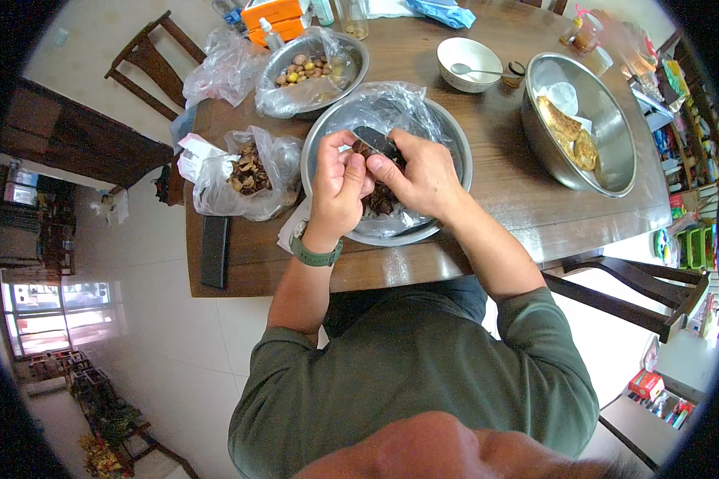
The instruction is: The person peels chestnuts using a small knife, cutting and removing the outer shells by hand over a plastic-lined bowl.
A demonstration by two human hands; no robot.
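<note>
My left hand (340, 180) is closed, its thumb and fingertips pinching a small brown chestnut (362, 149). Closed around a dark, flat tool that looks like a small knife (377, 142), my right hand (423, 177) meets the left. The tool lies against the chestnut; its exact form is partly hidden by my fingers. Both hands are over a steel basin (465, 156) lined with a clear plastic bag (403, 100). Dark brown chestnuts or shells (382, 201) show in the bag below my hands.
Left of the basin lies a plastic bag with brown shells (249, 172), near a black phone (214, 251). Behind is a steel bowl of peeled and brown chestnuts (303, 70). To the right stand a white bowl with spoon (470, 60) and a large steel bowl with flatbread-like pieces (569, 136).
</note>
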